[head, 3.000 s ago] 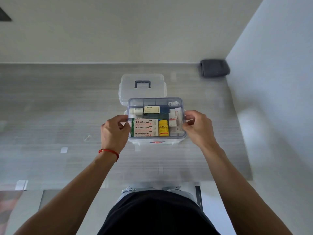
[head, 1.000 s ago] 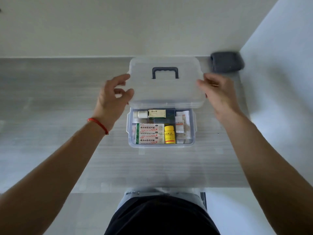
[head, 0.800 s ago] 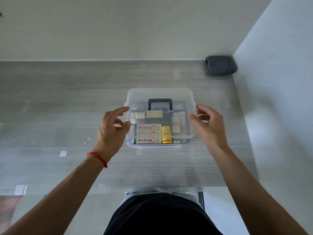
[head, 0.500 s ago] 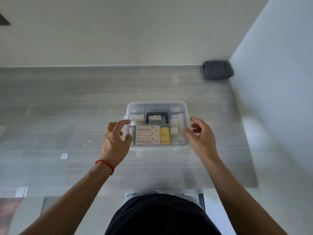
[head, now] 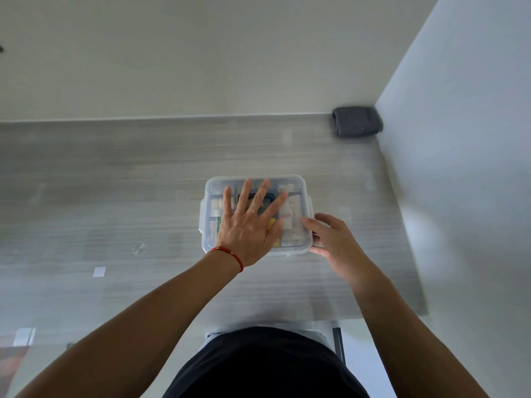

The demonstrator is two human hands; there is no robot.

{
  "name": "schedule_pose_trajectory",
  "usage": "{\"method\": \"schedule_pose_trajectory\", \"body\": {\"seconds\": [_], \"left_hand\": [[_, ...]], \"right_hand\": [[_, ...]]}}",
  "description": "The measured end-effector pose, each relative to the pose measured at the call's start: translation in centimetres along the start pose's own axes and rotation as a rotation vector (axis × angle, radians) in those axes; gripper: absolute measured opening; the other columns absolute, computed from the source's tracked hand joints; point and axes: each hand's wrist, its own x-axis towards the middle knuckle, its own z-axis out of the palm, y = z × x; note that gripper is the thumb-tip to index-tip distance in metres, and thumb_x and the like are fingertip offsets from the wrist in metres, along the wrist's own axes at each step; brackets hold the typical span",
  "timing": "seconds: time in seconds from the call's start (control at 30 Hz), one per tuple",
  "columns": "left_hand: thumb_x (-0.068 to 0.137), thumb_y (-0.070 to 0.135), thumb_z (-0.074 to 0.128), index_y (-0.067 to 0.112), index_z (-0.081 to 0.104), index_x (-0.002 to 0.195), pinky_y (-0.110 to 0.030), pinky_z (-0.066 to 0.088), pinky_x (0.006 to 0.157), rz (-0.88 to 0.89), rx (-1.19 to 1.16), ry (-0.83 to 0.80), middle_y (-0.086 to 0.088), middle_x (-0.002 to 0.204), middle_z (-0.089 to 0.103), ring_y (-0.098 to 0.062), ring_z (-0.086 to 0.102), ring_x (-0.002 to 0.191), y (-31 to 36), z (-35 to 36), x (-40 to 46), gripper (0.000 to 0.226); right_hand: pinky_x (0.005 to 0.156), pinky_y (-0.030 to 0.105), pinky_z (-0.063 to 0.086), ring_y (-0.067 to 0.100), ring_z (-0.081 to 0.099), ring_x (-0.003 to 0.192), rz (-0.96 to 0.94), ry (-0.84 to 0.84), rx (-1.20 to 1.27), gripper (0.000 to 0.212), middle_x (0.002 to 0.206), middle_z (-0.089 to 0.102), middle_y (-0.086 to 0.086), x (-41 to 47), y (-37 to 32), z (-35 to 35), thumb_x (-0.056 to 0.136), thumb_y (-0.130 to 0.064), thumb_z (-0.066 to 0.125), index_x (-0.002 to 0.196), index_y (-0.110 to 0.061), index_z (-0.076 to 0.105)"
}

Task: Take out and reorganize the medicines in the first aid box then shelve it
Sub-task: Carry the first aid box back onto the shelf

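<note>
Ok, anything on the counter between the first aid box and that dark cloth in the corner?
Nothing: head view shows bare counter between first aid box and dark cloth.

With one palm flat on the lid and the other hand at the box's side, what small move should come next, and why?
Probably snap the right-side latch shut. The left hand lies flat, fingers spread, on the lid of the first aid box, holding it down, while the right hand curls at the right edge where the latch sits. Whether it has clicked yet cannot be told.

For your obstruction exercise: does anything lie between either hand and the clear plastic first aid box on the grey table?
Nothing visible does. The left hand lies flat on the lid of the clear plastic first aid box; the right hand touches its right side. The dark grey folded cloth sits apart in the far corner.
</note>
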Motion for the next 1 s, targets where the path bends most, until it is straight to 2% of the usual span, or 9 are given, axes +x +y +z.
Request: {"method": "schedule_pose_trajectory", "body": {"seconds": [0.1, 0.23, 0.47, 0.63, 0.7, 0.77, 0.83, 0.9, 1.0], "left_hand": [[0.1, 0.058, 0.02, 0.043, 0.011, 0.156, -0.069, 0.009, 0.117, -0.002, -0.016, 0.003, -0.001, 0.168, 0.013, -0.036, 0.009, 0.154, 0.1, 0.2, 0.0, 0.059], [0.1, 0.059, 0.017, 0.044, 0.007, 0.156, -0.068, 0.005, 0.118, -0.01, -0.028, 0.005, 0.0, 0.169, 0.009, -0.034, 0.003, 0.155, 0.1, 0.3, 0.1, 0.06], [0.101, 0.058, 0.016, 0.042, 0.006, 0.157, -0.068, 0.006, 0.118, -0.005, -0.029, 0.034, -0.002, 0.169, 0.007, -0.035, 0.002, 0.155, 0.3, 0.7, 0.1, 0.06], [0.101, 0.058, 0.013, 0.042, 0.005, 0.157, -0.068, 0.004, 0.118, 0.016, -0.047, 0.017, -0.002, 0.169, 0.006, -0.035, 0.001, 0.155, 0.1, 0.8, 0.0, 0.059], [0.102, 0.056, 0.014, 0.04, 0.007, 0.158, -0.068, 0.001, 0.119, 0.031, -0.051, -0.008, -0.003, 0.169, 0.007, -0.035, 0.002, 0.155, 0.0, 0.6, 0.0, 0.058], [0.103, 0.042, 0.021, 0.03, 0.016, 0.158, -0.063, -0.001, 0.122, 0.025, -0.176, 0.021, -0.004, 0.168, 0.013, -0.033, 0.005, 0.156, -0.3, 0.3, 0.0, 0.057], [0.097, 0.012, 0.032, 0.013, 0.029, 0.154, -0.056, 0.003, 0.125, -0.043, -0.474, 0.096, -0.009, 0.165, 0.024, -0.029, 0.012, 0.155, -1.1, -0.2, -0.1, 0.057], [0.093, -0.008, 0.036, 0.003, 0.04, 0.147, -0.053, 0.015, 0.125, -0.136, -0.63, 0.167, -0.015, 0.161, 0.03, -0.03, 0.018, 0.154, -2.7, -0.4, -0.5, 0.056], [0.098, 0.018, 0.055, 0.011, 0.042, 0.146, -0.06, 0.021, 0.121, -0.325, -0.585, 0.272, -0.016, 0.159, 0.032, -0.033, 0.021, 0.151, -5.7, 0.1, -1.9, 0.05]], "right_hand": [[0.091, 0.05, 0.061, 0.034, 0.075, 0.09, -0.168, 0.088, -0.186, 0.027, 0.099, 0.076, 0.021, -0.8, -0.6, 0.4, 0.089, -0.023, 0.075, 0.11, -0.004, 0.072], [0.067, 0.041, 0.053, 0.022, 0.06, 0.067, -0.328, 0.193, -0.502, 0.019, 0.083, 0.069, 0.018, -1.4, -0.7, 1.5, 0.091, -0.027, 0.065, 0.087, -0.009, 0.069], [0.066, 0.045, 0.058, 0.031, 0.065, 0.071, -0.396, 0.283, -0.843, 0.023, 0.081, 0.067, 0.012, -1.9, -1.3, 2.8, 0.101, -0.023, 0.054, 0.092, -0.004, 0.062], [0.07, 0.038, 0.049, 0.029, 0.065, 0.082, -0.378, 0.324, -1.098, 0.019, 0.087, 0.06, 0.008, -2.2, -1.5, 4.0, 0.106, -0.022, 0.046, 0.103, -0.005, 0.054], [0.07, 0.04, 0.046, 0.033, 0.067, 0.094, -0.351, 0.322, -1.135, 0.024, 0.1, 0.062, 0.01, -2.1, -1.6, 4.5, 0.105, -0.027, 0.047, 0.115, -0.006, 0.05], [0.081, 0.045, 0.05, 0.037, 0.058, 0.12, -0.399, 0.303, -1.117, 0.05, 0.135, 0.053, 0.016, -1.5, -1.8, 5.4, 0.105, -0.032, 0.048, 0.145, -0.006, 0.033], [0.108, 0.054, 0.045, 0.041, 0.029, 0.149, -0.493, 0.26, -1.079, 0.071, 0.164, 0.021, 0.022, -0.8, -1.8, 6.4, 0.106, -0.033, 0.047, 0.161, -0.009, 0.009], [0.119, 0.057, 0.034, 0.041, 0.006, 0.158, -0.531, 0.248, -1.097, 0.073, 0.171, -0.001, 0.021, -0.3, -1.4, 7.0, 0.108, -0.036, 0.041, 0.163, -0.011, 0.0], [0.122, 0.055, 0.031, 0.041, 0.001, 0.158, -0.557, 0.286, -1.15, 0.073, 0.171, -0.005, 0.022, 0.2, -0.5, 6.9, 0.108, -0.043, 0.032, 0.164, -0.011, -0.002]]}}
